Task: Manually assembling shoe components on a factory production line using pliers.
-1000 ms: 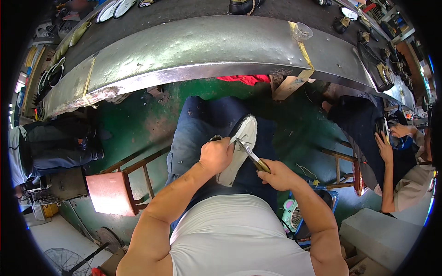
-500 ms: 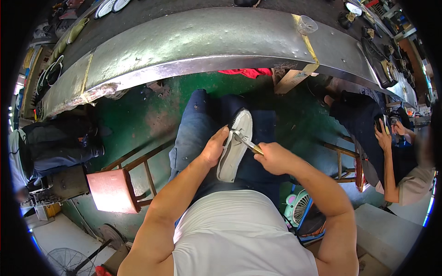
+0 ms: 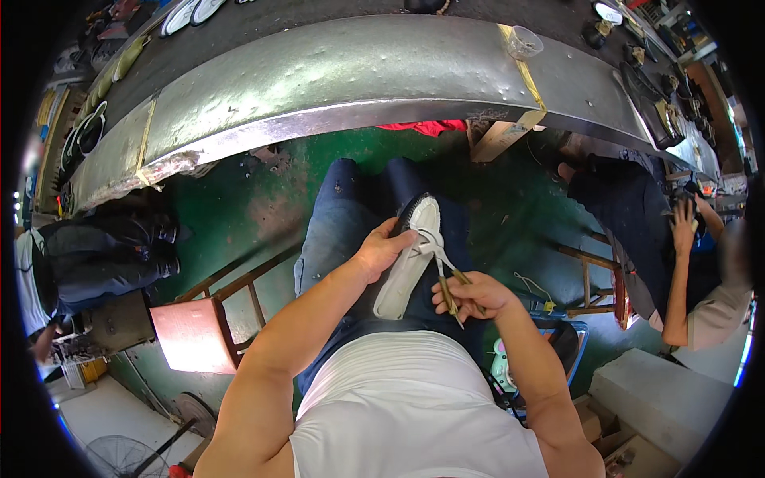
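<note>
A shoe (image 3: 392,295) lies across my lap, its pale, whitish underside up and a dark edge at the toe. My left hand (image 3: 382,252) grips it near the toe end, thumb on top. Steel pincers (image 3: 437,256) with brass-coloured handles are in my right hand (image 3: 483,295), their handles spread apart among the fingers. The jaws rest over the front part of the shoe, close to my left thumb. Whether they bite on the shoe's edge is hard to tell.
A metal-edged workbench (image 3: 319,76) curves ahead, carrying a clear plastic cup (image 3: 524,43) and several shoes. To the left stands a stool (image 3: 194,334). A co-worker's hand (image 3: 683,229) shows at the right. A small green fan (image 3: 501,368) sits by my right arm.
The pincers' handles have spread, and my right hand has moved slightly down and right, its fingers loosened around them. My left thumb has shifted across the shoe towards the jaws.
</note>
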Demonstrator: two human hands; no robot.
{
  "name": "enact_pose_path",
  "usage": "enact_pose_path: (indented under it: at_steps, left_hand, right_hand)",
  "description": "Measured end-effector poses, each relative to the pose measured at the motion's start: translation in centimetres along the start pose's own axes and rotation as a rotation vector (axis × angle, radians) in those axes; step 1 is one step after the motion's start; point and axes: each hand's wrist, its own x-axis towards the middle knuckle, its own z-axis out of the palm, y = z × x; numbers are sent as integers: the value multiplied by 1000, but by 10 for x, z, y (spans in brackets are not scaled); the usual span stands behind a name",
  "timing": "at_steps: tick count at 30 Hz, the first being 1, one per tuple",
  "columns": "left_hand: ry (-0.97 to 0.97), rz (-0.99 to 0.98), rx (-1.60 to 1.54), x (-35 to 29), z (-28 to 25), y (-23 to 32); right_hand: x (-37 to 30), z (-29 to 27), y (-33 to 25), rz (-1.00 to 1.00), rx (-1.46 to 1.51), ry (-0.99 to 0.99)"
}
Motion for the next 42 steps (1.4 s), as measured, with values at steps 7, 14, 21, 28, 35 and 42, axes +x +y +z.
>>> enact_pose_path:
  at_steps: [7,14,21,28,35,42]
  left_hand:
    - [90,-32,175,-4,16,16]
    - [21,-59,395,3,6,14]
    - [-110,-117,354,12,-5,23]
    - [-145,-143,243,13,-8,20]
    - [-31,21,515,14,-15,9]
    - [-250,69,521,-22,-12,1]
  right_hand:
    - [-28,39,-50,-300,-940,457]
    - [-9,32,-73,-109,-1173,474]
    - [-36,35,-30,-232,-1518,253]
    - [-17,57,-16,-352,-1813,365]
    - [-13,29,28,-635,-1605,522]
    - [-35,37,21,-266,-1519,441]
